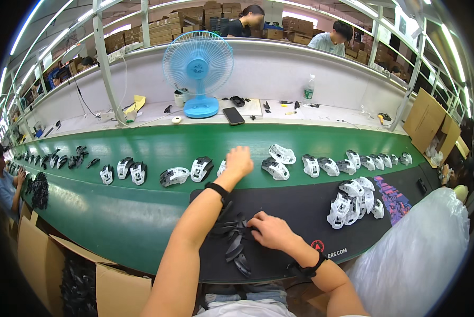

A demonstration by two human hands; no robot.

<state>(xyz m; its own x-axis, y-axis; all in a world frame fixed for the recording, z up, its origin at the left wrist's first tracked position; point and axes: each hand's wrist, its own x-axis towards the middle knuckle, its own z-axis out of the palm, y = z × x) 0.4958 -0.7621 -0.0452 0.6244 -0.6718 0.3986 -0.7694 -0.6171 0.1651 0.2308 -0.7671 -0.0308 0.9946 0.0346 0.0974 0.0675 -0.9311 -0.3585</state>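
The left hand (pixel 239 161) lies over a white mouse shell (pixel 222 168) on the green belt (pixel 142 211), fingers curled on it; whether it grips I cannot tell. Nearer than the belt, the right hand (pixel 268 231) presses spread fingers on loose black parts (pixel 236 244) on the black mat (pixel 300 211). A nudge could scatter them off the mat. Left of the mat, a cardboard box (pixel 115 288) holds dark pieces.

Factory line — green conveyor belt (pixel 142 211)

A long green conveyor belt (pixel 142 222) under ceiling strip lights (pixel 25 26) — cardboard boxes (pixel 168 26) stacked behind.
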